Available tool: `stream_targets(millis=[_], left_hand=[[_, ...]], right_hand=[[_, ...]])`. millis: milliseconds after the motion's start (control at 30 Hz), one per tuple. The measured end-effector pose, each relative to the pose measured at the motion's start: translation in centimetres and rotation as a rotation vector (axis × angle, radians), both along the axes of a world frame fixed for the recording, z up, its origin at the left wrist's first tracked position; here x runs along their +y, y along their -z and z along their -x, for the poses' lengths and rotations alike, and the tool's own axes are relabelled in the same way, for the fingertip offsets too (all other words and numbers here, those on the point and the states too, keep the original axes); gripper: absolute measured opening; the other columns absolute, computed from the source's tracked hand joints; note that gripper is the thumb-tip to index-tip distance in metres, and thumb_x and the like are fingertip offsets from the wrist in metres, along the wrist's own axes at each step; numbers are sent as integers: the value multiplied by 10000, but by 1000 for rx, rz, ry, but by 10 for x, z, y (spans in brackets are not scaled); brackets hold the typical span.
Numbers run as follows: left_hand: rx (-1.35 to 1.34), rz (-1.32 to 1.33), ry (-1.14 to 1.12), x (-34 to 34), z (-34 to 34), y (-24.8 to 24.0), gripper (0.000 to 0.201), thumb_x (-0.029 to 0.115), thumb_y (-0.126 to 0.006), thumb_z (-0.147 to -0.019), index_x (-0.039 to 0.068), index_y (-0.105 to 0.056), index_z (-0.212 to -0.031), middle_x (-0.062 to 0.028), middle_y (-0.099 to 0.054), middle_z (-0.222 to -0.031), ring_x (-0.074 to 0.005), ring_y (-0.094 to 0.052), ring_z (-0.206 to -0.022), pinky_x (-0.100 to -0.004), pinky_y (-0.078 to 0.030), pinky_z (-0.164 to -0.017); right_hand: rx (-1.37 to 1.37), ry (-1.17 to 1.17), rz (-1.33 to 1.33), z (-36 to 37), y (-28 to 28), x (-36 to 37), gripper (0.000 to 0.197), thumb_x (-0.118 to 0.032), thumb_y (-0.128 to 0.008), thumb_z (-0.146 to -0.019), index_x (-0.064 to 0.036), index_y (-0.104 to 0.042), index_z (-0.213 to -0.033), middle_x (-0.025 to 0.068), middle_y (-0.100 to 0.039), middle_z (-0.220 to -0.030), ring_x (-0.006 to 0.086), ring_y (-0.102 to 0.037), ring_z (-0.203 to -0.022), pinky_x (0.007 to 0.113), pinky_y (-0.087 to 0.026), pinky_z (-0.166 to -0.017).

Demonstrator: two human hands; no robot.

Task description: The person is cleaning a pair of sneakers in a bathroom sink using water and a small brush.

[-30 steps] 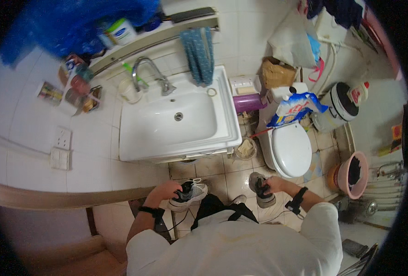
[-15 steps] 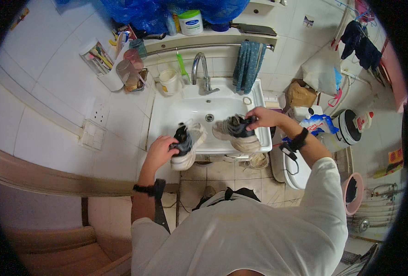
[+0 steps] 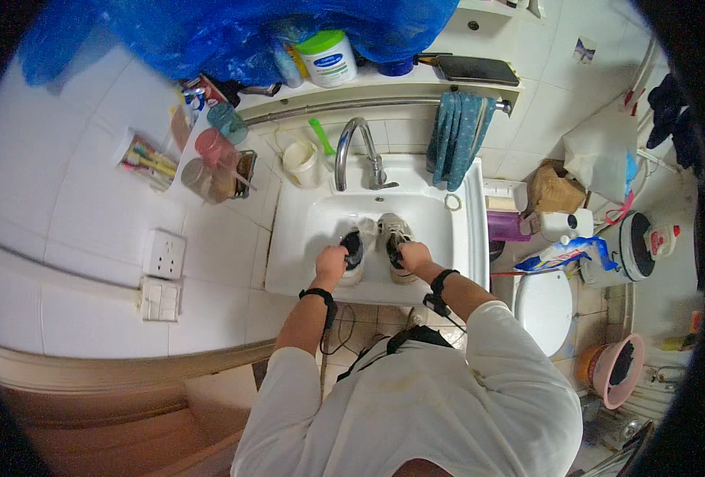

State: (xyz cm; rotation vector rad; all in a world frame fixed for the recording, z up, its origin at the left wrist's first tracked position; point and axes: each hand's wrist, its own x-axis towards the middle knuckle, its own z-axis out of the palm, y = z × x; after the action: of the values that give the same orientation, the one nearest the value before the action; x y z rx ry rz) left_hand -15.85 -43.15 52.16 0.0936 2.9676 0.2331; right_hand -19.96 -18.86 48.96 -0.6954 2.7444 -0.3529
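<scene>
Two worn white sneakers with dark linings are side by side in the white sink, toes toward the faucet. My left hand is closed on the collar of the left sneaker. With my right hand I grip the right sneaker by its collar; pale laces show along its top. The chrome faucet arches over the back of the basin, just beyond the toes. Both soles are hidden from view.
A white tub and a green-handled brush stand at the sink's back left corner. A blue towel hangs from the rail at the right. Cups sit on the left wall holder. Right of the sink is a white toilet.
Both sneakers have come down into the basin, closer together and turned toes-forward. My hands moved inward with them, and the view has shifted nearer the sink.
</scene>
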Motion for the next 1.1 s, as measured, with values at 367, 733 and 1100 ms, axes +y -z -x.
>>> stream_targets(millis=[367, 733, 1100], left_hand=[[-12, -71, 56, 23, 21, 15, 164, 144, -653, -728, 104, -657, -886, -73, -607, -955, -271, -548, -943, -385, -485, -793], [34, -416, 57, -13, 95, 35, 242, 206, -615, -780, 80, -601, -986, -126, -599, -929, -313, -571, -879, -402, -468, -754], [64, -387, 440, -28, 113, 61, 161, 104, -600, -700, 96, -560, -856, -96, -587, -832, -311, -556, -860, -409, -457, -759]], right_hand=[[5, 14, 215, 5, 52, -35, 300, -238, -656, -729, -66, -613, -970, 133, -617, -925, 307, -601, -823, 412, -491, -708], [-212, 196, 308, 48, 7, -45, 370, -312, -546, -824, -32, -560, -1065, 161, -635, -816, 313, -616, -741, 422, -484, -699], [-79, 117, 266, 44, 24, -99, 477, -161, -618, -712, -68, -500, -1165, 166, -553, -1087, 350, -503, -1032, 418, -410, -903]])
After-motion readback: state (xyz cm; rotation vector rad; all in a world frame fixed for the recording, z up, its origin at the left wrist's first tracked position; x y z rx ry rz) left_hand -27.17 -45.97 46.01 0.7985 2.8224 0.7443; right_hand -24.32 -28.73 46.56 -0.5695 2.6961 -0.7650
